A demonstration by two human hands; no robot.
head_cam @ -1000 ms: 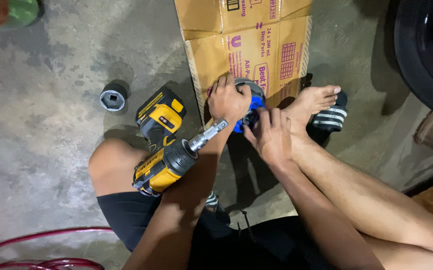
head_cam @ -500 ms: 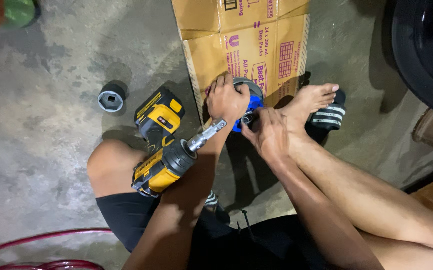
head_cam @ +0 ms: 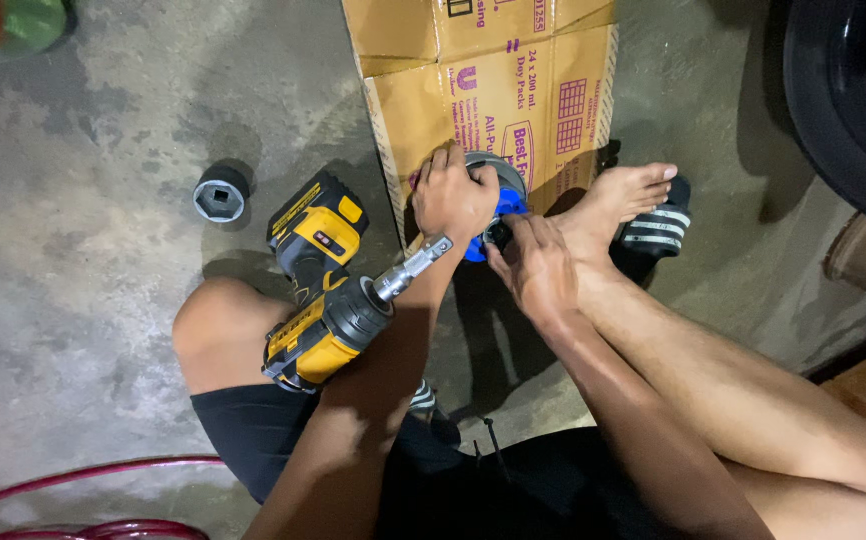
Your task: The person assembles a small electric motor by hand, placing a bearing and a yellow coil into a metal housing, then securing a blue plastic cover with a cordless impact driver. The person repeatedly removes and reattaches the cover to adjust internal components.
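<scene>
**Both hands on the round metal part**

While the person sits on the concrete floor, a round grey metal part [head_cam: 501,176] with a blue piece lies flat at the near edge of the flattened cardboard box [head_cam: 483,90]; its long axis cannot be told. Left hand [head_cam: 453,197] curls closed over its rim, knuckles up. Right hand [head_cam: 536,262] pinches the blue piece, fingers bent. Beside the cardboard, the yellow impact wrench [head_cam: 325,300] rests on the left knee, anvil pointing toward the part. Nothing has shifted since a second ago.

One impact wrench [head_cam: 321,290], one socket [head_cam: 221,194], one sandal [head_cam: 656,230].
</scene>
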